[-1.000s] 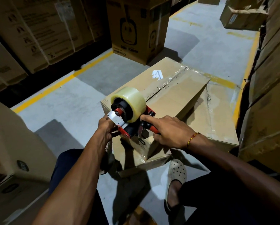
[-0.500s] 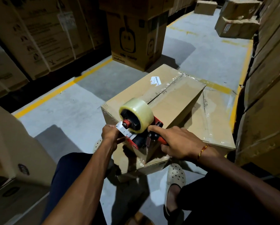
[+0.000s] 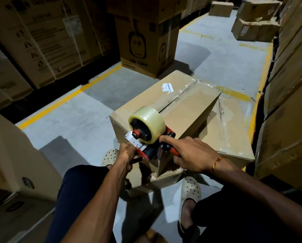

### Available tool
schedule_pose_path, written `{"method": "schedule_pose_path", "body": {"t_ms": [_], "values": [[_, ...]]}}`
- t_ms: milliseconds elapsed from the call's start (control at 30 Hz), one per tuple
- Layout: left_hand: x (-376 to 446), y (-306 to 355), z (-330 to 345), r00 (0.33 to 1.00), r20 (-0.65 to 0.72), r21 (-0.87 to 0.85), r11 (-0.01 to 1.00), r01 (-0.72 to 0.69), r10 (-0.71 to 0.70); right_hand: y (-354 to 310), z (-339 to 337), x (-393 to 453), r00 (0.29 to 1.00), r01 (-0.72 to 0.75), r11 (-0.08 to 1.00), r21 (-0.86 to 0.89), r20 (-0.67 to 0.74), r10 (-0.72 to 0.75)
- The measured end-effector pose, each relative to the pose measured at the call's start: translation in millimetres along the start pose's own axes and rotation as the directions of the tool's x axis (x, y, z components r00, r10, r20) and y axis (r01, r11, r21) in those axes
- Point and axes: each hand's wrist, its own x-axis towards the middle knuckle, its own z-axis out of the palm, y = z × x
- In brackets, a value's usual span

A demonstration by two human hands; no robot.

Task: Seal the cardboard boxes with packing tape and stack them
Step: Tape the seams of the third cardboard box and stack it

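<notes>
Pinching the loose tape end at centre frame, the left hand steadies the red-and-black tape dispenser with its clear roll, whose handle the right hand grips. Both sit at the near edge of the brown cardboard box, right of centre; its top seam looks mostly unsealed, and stacking remains.

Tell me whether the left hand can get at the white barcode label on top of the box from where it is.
Probably yes, but not right away. The left hand is pinching the tape end at the tape dispenser on the box's near edge. The white label lies uncovered toward the far side; only the dispenser stands between them.
</notes>
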Motion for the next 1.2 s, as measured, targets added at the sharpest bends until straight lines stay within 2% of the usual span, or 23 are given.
{"method": "schedule_pose_path", "body": {"t_ms": [233,600,833,1067,1200], "values": [[-5.7,1.3,3.4,0.999,-0.025,-0.084,0.996,0.032,-0.034,1.8,-6.0,-7.7,0.999,-0.009,0.999,-0.035,0.048,0.011],[-3.9,-4.6,5.8,0.999,-0.038,-0.078,0.997,0.002,-0.005,4.5,-19.3,-27.9,0.993,-0.034,0.993,-0.117,0.112,0.047],[-2.3,-8.5,9.0,0.998,-0.060,-0.043,0.999,0.002,-0.004,9.2,-15.7,-36.0,0.995,-0.051,0.994,-0.092,0.076,0.058],[-1.8,-10.7,5.7,0.996,-0.010,-0.024,0.996,0.089,-0.090,4.2,-9.2,-42.2,0.997,-0.062,0.991,-0.115,0.044,0.067],[-6.9,-18.4,4.0,0.985,0.120,0.129,0.986,0.107,-0.123,3.3,-10.6,-42.1,0.998,-0.052,0.989,-0.137,0.031,0.057]]}}
